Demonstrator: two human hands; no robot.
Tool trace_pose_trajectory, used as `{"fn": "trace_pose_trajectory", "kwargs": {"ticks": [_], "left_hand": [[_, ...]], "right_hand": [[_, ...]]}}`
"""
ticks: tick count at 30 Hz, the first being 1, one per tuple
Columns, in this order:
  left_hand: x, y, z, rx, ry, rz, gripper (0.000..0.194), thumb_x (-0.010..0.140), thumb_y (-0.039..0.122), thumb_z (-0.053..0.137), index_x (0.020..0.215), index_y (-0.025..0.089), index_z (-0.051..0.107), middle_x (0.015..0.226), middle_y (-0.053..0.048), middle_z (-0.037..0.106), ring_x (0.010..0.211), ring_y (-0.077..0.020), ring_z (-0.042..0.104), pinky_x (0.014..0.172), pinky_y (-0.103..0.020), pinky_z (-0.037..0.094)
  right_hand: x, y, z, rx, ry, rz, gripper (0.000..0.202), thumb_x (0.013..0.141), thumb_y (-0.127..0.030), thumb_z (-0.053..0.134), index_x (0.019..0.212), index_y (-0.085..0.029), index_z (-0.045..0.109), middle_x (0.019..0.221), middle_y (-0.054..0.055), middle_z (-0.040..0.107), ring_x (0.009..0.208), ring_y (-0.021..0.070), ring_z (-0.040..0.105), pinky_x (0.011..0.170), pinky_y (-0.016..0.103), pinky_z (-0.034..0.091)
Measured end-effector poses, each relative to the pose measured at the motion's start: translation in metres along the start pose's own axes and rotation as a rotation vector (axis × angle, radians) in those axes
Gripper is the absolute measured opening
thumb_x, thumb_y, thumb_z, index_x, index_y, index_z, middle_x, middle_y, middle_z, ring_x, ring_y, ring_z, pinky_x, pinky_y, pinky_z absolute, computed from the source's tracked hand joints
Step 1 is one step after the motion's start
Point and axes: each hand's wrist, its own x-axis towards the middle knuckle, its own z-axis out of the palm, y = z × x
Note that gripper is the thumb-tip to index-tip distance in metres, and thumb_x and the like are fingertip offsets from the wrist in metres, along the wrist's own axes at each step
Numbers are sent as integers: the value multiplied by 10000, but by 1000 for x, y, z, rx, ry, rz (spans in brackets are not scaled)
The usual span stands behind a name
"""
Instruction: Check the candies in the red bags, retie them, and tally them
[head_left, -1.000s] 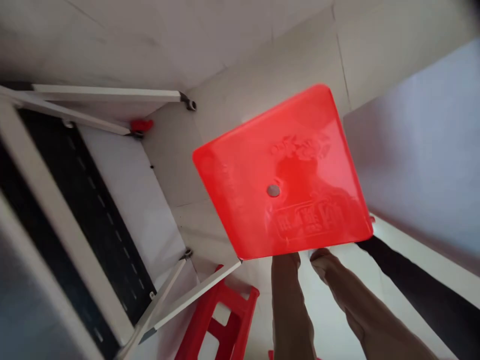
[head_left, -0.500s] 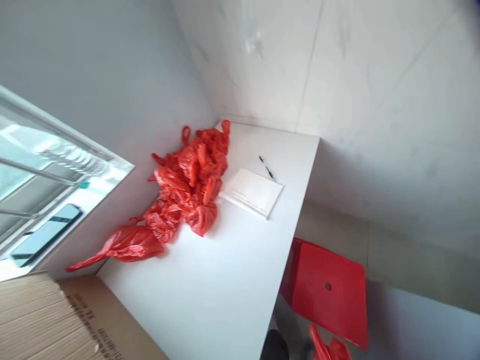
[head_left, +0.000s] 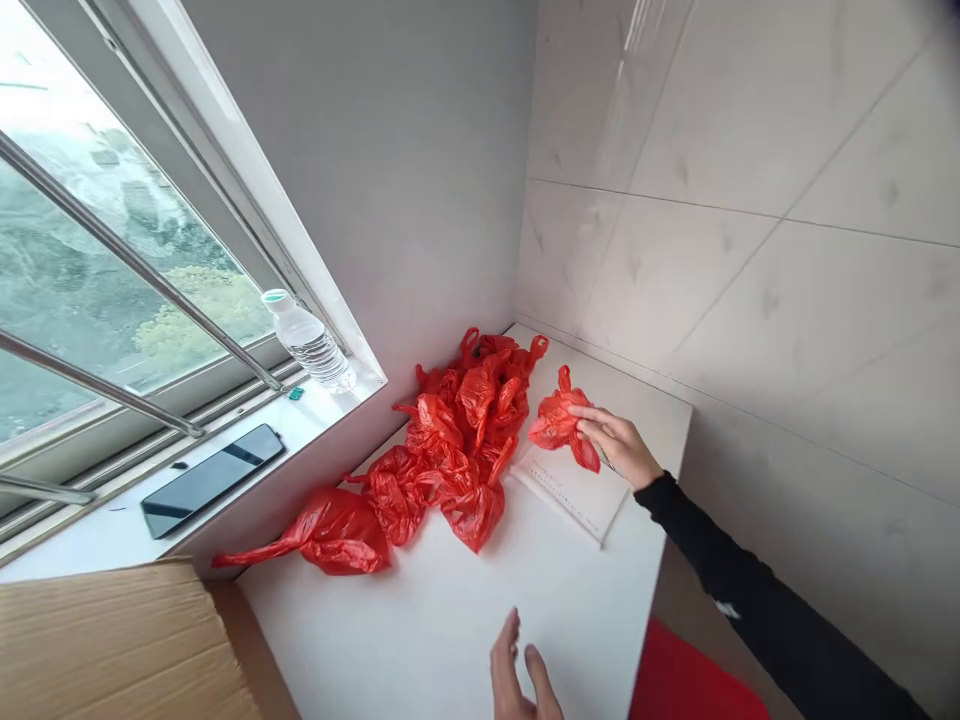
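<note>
My right hand [head_left: 619,444], in a black sleeve, reaches over the white table [head_left: 465,620] and holds a crumpled red plastic bag [head_left: 556,424] just above a white notebook [head_left: 574,487]. To the left of that bag lies a pile of red plastic bags [head_left: 442,455] along the wall, stretching toward the table's near left corner. At the bottom edge of the view my left hand [head_left: 519,675] hovers over the table's near end with its fingers apart and nothing in it.
A water bottle [head_left: 307,340] and a dark phone [head_left: 214,478] rest on the window sill at left. A cardboard box [head_left: 112,640] stands at the lower left. A red stool [head_left: 686,680] shows below the table's right edge. Tiled wall rises at right.
The view swung up from the floor and red stool to the table and window. My right hand has come in holding a red bag; my left hand has appeared at the bottom.
</note>
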Motion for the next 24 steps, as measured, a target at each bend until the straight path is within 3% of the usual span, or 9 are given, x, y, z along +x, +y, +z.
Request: {"fn": "trace_pose_trajectory", "kwargs": {"ticks": [2,4,7,9,11,13,17,22,24], "left_hand": [[48,-6,20,-22,38,39,418,1007,391,429,1288,136,604,1324,-189,628,1267,-310,586,1097,-498,451],[88,-15,41,-39,38,66,441,987,398,465,1342,170,592,1388,-164,604,1334,-306,540,1126,-485,424],[118,-28,64,-48,64,67,472,971,405,519,1400,213,567,1451,-134,571,1373,-292,513,1127,-447,429],[118,-34,70,-34,140,69,473,977,403,517,1406,211,571,1457,-133,570,1381,-297,510,1136,-449,424],[106,-35,69,-1,233,78,451,975,404,517,1375,219,611,1430,-118,603,1379,-306,519,1139,-451,431],[85,-30,65,26,309,66,426,962,416,532,1335,252,658,1392,-89,644,1346,-313,556,1115,-448,468],[33,-16,61,49,317,26,402,950,429,556,1302,285,689,1372,-66,665,1280,-305,614,1084,-446,504],[-40,-27,72,8,406,-154,437,936,506,567,1264,247,695,1364,-96,666,1306,-307,592,1143,-490,441],[-70,-35,70,28,467,-199,457,922,539,572,1254,251,698,1373,-99,659,1320,-315,577,1154,-506,422]], "right_hand": [[50,26,15,-52,-31,-28,513,924,-461,608,1370,-209,637,1356,111,665,1200,275,654,1045,444,532],[74,54,20,-117,-68,-57,582,915,-438,628,1463,-258,554,1467,90,582,1280,275,603,1068,445,517],[60,100,15,-231,-72,-109,544,955,-412,594,1483,-296,534,1600,52,419,1480,276,375,1201,467,372],[29,134,14,-423,-138,-189,429,986,-379,551,1406,-314,616,1543,52,493,1463,276,401,1239,504,306],[-7,166,14,-607,-390,-297,423,1003,-366,530,1421,-363,593,1590,19,433,1480,286,373,1210,527,362],[-38,190,13,-704,-520,-412,505,1001,-382,538,1503,-376,490,1639,10,351,1504,312,323,1209,577,347],[-70,201,-1,-780,-473,-553,645,993,-411,520,1600,-374,306,1674,27,265,1498,369,312,1194,652,310],[-60,207,-32,-617,-558,-592,546,983,-471,502,1520,-390,446,1624,20,359,1436,369,409,1140,593,417],[-46,221,-54,-552,-440,-567,506,989,-492,456,1472,-345,498,1567,54,428,1404,352,449,1156,573,398]]}}
